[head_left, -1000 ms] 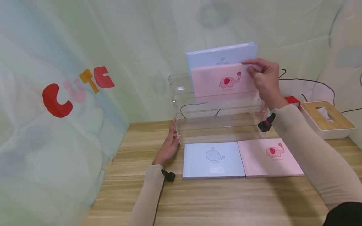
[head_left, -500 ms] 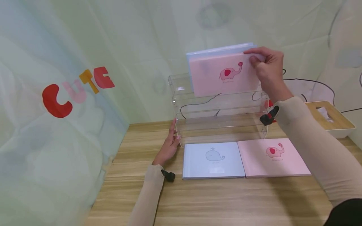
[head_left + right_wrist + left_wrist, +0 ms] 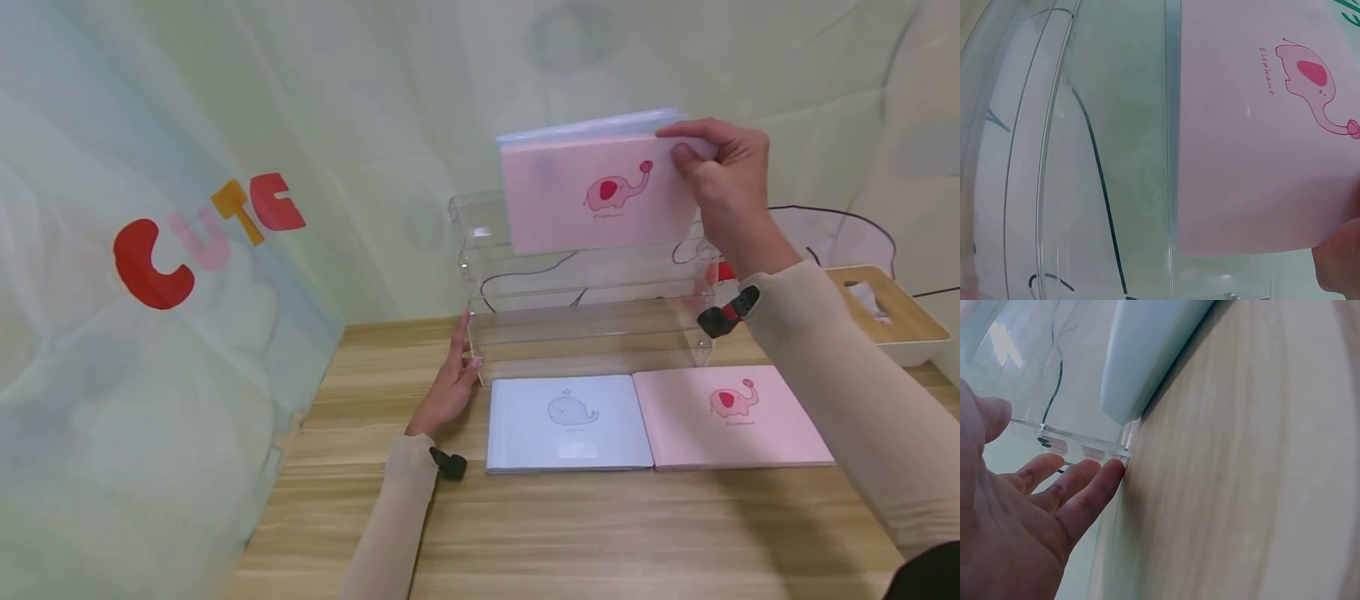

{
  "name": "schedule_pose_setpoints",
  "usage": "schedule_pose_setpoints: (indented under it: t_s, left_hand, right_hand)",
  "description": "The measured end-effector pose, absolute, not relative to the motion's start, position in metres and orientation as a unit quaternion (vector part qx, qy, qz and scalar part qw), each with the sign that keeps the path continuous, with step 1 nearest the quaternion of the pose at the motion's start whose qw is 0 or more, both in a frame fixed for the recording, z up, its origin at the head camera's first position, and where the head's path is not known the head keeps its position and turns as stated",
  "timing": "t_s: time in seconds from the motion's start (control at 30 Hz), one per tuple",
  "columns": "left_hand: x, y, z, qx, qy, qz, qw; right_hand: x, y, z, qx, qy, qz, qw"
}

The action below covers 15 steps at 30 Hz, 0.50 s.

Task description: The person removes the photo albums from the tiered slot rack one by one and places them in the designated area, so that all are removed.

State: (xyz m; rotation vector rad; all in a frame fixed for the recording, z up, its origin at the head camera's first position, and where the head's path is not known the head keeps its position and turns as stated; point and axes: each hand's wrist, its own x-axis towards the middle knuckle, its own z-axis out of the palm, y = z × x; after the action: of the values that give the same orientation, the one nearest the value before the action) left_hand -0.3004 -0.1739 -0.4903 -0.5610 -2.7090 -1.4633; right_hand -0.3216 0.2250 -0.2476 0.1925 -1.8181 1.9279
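Observation:
My right hand [image 3: 731, 175] pinches the upper right corner of a pink book [image 3: 547, 200] with a red elephant on its cover, thumb in front. This book is upright before a light blue book [image 3: 611, 126], which stands at the top of a clear acrylic tiered rack [image 3: 585, 321]. In the right wrist view, the pink cover [image 3: 1235, 175] reads "Elephant", and only part of the hand shows. My left hand [image 3: 444, 396] touches the rack's left side near the tabletop; in the left wrist view its fingers [image 3: 1088, 503] are extended against the clear side panel.
Flat on the wooden table [image 3: 570, 533], in front of the rack, lie a light blue whale book [image 3: 517, 425] and a second pink elephant book [image 3: 686, 437], side by side. At right stands a tissue box [image 3: 900, 304] with a red object [image 3: 723, 271] beside the rack. A curtain hangs behind.
My right hand has lifted the pink book out of the rack's upper tiers, so it covers more of the blue book, and has shifted slightly right. My left hand has stayed at the rack.

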Motion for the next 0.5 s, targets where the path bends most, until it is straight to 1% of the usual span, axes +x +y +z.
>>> schedule_pose_setpoints:
  t_s: [0.33, 0.5]
  left_hand:
    - [-0.302, -0.173, -0.491, -0.174, -0.866, -0.469, 0.001]
    - [-0.303, -0.173, -0.491, -0.173, -0.867, -0.467, 0.003]
  right_hand:
    - [-0.291, 0.228, -0.254, 0.065, -0.666, 0.708, 0.224]
    - [-0.274, 0.228, -0.26, 0.07, -0.672, 0.702, 0.227]
